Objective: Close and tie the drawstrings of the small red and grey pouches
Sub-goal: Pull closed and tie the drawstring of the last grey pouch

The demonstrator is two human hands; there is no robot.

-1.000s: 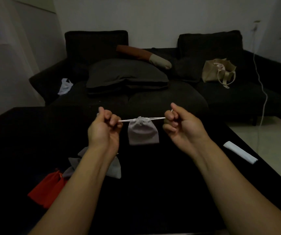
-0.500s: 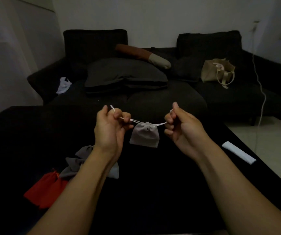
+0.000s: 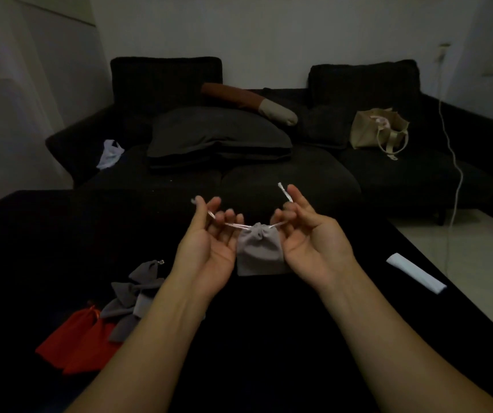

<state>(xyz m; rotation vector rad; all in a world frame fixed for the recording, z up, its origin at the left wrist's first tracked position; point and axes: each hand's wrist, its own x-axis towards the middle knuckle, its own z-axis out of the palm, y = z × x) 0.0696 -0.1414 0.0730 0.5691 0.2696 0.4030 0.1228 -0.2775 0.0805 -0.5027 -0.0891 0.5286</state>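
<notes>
Both hands have turned palm-up since a moment ago; before, they were fists pulling the cords out sideways, and now the fingers are looser and the cords sag. The left hand [image 3: 209, 248] pinches its white drawstring [image 3: 233, 225] between thumb and curled fingers, and the right hand [image 3: 310, 242] pinches the other cord, whose free end [image 3: 284, 192] sticks up past the fingertips. The grey pouch [image 3: 258, 251] hangs between the two hands, its mouth gathered shut, its body just beside both palms and lower than the pinching fingers, above the black table [image 3: 269, 338]. Toward the table's near left corner lie more grey pouches [image 3: 135, 296] and, touching them, red pouches [image 3: 75, 341]. A white strip [image 3: 415, 272] lies near the right edge.
</notes>
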